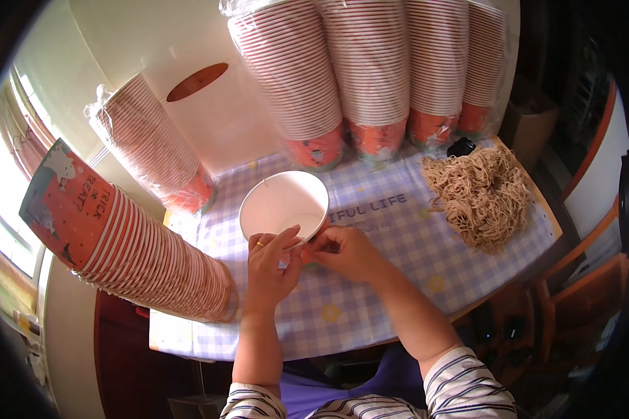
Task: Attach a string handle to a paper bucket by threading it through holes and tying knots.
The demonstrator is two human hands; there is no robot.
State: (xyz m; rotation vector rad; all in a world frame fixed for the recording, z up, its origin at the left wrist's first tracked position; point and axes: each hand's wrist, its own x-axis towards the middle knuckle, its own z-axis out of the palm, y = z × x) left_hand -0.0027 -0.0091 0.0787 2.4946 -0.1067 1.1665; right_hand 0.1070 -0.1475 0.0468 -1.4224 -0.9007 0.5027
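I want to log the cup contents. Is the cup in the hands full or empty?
Empty. The cup shows only its bare white inside. The left hand and right hand pinch its near rim.

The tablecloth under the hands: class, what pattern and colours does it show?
The tablecloth is lilac-and-white checked with yellow spots; head view.

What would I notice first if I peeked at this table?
Probably the tall stacks of orange paper cups lying along the back and left of the checked tablecloth. In the middle, the left hand and right hand pinch the rim of one open white cup, and a tan heap of string sits at right.
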